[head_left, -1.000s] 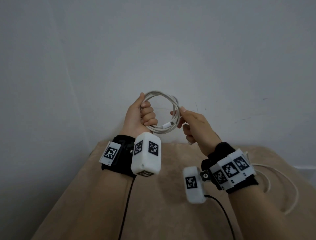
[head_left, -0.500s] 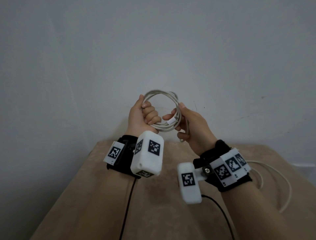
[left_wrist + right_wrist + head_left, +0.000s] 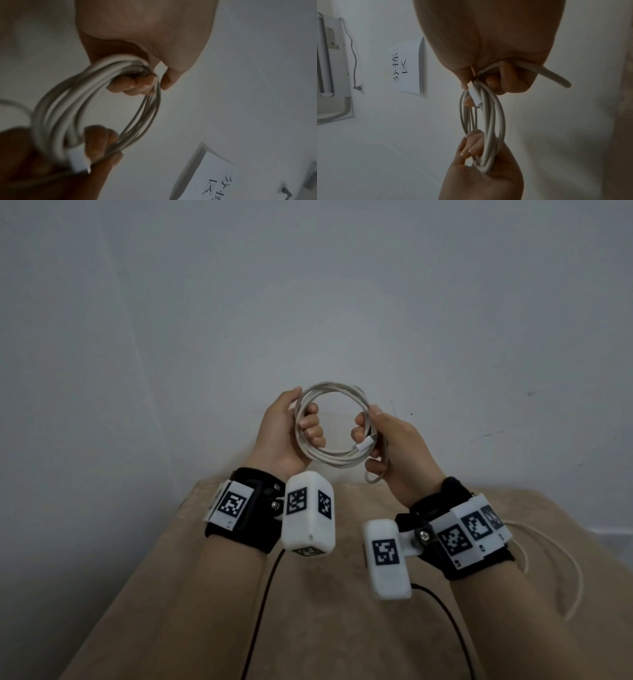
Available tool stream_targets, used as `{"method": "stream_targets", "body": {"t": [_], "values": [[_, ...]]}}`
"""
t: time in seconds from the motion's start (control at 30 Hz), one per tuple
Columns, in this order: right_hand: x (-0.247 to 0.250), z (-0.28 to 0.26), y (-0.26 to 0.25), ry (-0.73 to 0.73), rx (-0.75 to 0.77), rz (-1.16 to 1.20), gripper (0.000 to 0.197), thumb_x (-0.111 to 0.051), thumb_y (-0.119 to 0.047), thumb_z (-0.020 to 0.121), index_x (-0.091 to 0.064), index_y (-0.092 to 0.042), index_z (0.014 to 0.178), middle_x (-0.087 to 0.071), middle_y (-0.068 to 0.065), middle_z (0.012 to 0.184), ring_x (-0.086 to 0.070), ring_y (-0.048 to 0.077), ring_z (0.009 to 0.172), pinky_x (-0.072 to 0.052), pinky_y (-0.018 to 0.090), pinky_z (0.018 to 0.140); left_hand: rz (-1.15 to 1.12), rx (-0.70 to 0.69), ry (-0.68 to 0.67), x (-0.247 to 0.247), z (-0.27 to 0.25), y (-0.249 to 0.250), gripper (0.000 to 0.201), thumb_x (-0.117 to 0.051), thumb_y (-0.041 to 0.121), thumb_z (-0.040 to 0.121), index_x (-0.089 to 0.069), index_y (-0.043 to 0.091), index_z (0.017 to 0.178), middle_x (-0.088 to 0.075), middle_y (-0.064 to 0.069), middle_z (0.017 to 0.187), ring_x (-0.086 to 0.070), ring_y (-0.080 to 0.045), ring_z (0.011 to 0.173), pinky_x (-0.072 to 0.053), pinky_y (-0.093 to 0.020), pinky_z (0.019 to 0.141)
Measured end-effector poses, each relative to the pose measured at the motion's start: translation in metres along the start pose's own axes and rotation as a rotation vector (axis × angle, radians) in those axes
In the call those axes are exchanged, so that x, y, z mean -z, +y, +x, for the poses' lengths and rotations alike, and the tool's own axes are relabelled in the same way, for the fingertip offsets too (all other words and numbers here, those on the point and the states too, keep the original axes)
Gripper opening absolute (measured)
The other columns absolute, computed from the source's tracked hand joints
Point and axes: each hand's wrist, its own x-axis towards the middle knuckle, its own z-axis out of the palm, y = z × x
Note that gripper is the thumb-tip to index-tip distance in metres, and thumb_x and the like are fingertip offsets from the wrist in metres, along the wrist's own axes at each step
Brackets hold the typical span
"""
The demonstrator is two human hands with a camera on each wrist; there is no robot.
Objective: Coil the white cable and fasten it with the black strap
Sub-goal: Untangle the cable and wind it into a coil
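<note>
White cable (image 3: 329,455) coiled in the air above beige bench (image 3: 308,611): left hand (image 3: 286,436) grips one side so loops stay stacked, right hand (image 3: 390,446) pinches connector end (image 3: 365,444) against unwinding. Black strap unseen.

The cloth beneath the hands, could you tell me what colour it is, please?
Beige, or light tan: the cloth shows best in the head view.

both forearms reach forward, raised side by side, each wrist wrapped in a black band. the left hand (image 3: 284,433) curls its fingers (image 3: 310,424) round one side of the coiled white cable (image 3: 329,455); the right hand (image 3: 394,446) pinches the opposite side, thumb on top.
</note>
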Motion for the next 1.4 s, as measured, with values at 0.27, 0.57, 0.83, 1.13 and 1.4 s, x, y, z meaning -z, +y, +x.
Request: {"method": "stream_targets", "body": {"t": [0.27,0.57,0.83,1.13,1.4], "values": [[0.014,-0.008,-0.009,-0.260,-0.038,-0.350,0.032,-0.043,-0.030,0.099,-0.062,-0.009,0.084,-0.054,0.001,0.061,-0.036,0.007,0.042,-0.022,0.018,0.039,0.600,0.103,-0.093,0.012,-0.012,0.012,0.046,-0.044,0.047,0.093,-0.055,0.011,0.066,-0.036,0.006,0.041,-0.029,-0.007,0.034,-0.026,-0.015,0.037],[0.014,-0.011,-0.010,-0.263,-0.075,-0.538,0.033,-0.047,-0.034,0.097,-0.068,-0.015,0.081,-0.055,-0.001,0.061,-0.032,0.009,0.046,-0.022,0.019,0.043,1.107,0.061,-0.186,0.002,-0.017,-0.003,0.051,-0.057,0.051,0.086,-0.056,0.022,0.045,-0.032,0.012,0.041,-0.020,-0.005,0.037,-0.017,-0.019,0.041],[0.017,-0.006,-0.009,-0.054,0.021,-0.416,0.037,-0.044,-0.034,0.099,-0.073,-0.010,0.096,-0.064,0.001,0.076,-0.037,0.005,0.045,-0.028,0.017,0.040,0.923,-0.127,-0.091,0.004,-0.008,-0.006,0.047,-0.060,0.047,0.087,-0.038,0.025,0.051,-0.024,0.009,0.046,-0.015,-0.007,0.039,-0.010,-0.019,0.041],[0.026,-0.008,-0.016,0.120,0.095,-0.327,0.037,-0.045,-0.036,0.098,-0.074,-0.015,0.086,-0.070,0.002,0.089,-0.038,0.008,0.050,-0.031,0.020,0.044,0.564,-0.182,0.002,0.009,-0.007,0.009,0.048,-0.056,0.046,0.091,-0.027,0.025,0.058,-0.019,0.011,0.044,-0.013,-0.005,0.035,-0.012,-0.016,0.035],[0.012,-0.010,-0.013,0.051,0.128,-0.380,0.035,-0.042,-0.033,0.100,-0.072,-0.017,0.098,-0.069,-0.010,0.075,-0.037,0.004,0.047,-0.031,0.018,0.045,0.206,-0.150,0.026,0.008,-0.005,0.011,0.050,-0.053,0.047,0.092,-0.030,0.023,0.055,-0.018,0.010,0.040,-0.014,-0.003,0.030,-0.013,-0.016,0.030]]}}
